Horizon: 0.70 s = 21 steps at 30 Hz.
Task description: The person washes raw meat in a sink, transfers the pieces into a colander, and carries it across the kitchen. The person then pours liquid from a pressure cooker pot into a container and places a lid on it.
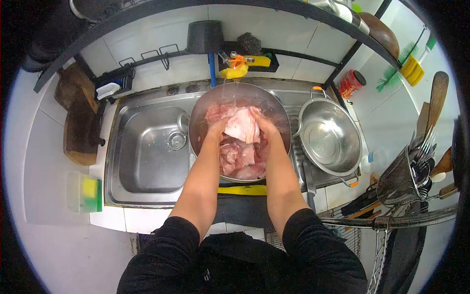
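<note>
A large metal pot (203,105) stands under the faucet (235,72), with pieces of raw meat in it. Water runs from the spout into the pot. My left hand (217,128) and my right hand (266,126) are both inside the pot, gripping a pale pink piece of meat (242,125) from its two sides. The fingertips are partly hidden by the meat. More raw meat (237,159) lies below the held piece, between my forearms.
Left of the pot is a steel sink basin (147,152). A metal colander (330,137) with orange-tipped handles sits at right, near a knife (309,181). Farther right hangs a mesh utensil holder (396,181). A black rack (313,61) spans the wall above.
</note>
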Each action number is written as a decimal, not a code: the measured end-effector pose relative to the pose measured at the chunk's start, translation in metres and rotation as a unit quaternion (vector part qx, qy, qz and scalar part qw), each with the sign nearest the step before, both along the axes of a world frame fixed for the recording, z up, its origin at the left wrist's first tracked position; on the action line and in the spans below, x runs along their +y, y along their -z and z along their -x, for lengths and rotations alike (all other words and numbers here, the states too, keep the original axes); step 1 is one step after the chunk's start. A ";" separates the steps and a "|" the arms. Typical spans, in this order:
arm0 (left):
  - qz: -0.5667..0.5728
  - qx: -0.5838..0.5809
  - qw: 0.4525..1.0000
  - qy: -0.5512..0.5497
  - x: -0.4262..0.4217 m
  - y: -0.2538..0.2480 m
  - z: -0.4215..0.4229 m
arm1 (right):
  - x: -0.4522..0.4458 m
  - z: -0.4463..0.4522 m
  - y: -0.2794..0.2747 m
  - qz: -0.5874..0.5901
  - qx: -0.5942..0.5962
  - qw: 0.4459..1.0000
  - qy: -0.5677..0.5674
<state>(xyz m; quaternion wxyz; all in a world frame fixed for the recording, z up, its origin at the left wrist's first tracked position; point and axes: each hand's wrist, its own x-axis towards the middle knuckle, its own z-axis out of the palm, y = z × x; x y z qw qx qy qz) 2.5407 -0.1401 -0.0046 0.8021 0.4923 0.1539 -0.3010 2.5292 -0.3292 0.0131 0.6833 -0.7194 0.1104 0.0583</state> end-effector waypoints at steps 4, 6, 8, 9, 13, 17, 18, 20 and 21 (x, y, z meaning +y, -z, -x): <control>-0.161 -0.079 0.955 -0.237 -0.002 0.017 0.000 | -0.038 -0.054 0.121 -0.044 0.143 0.984 0.097; -0.081 -0.108 0.938 -0.318 0.005 0.018 0.002 | -0.043 -0.081 0.166 0.162 0.126 0.947 0.248; -0.127 -0.068 0.958 -0.248 0.011 0.061 -0.025 | -0.013 -0.054 0.128 0.216 0.056 0.950 0.219; -0.143 -0.024 0.975 -0.169 0.007 0.026 -0.008 | -0.007 -0.049 0.120 0.243 0.022 0.948 0.206; -0.138 0.032 0.989 0.041 0.010 -0.039 0.029 | -0.001 -0.038 0.096 0.234 -0.025 0.942 0.240; -0.076 -0.003 0.994 -0.082 0.010 0.027 0.001 | 0.020 -0.019 0.036 0.354 -0.053 0.923 0.143; -0.081 -0.021 0.990 -0.112 0.009 0.036 -0.003 | 0.021 -0.019 0.037 0.381 -0.112 0.912 0.103; -0.082 -0.038 0.986 -0.138 0.003 0.029 0.000 | 0.023 0.002 0.009 0.418 -0.193 0.886 0.056; -0.100 -0.015 0.986 -0.131 0.000 0.007 0.008 | 0.025 0.014 -0.008 0.449 -0.274 0.851 0.004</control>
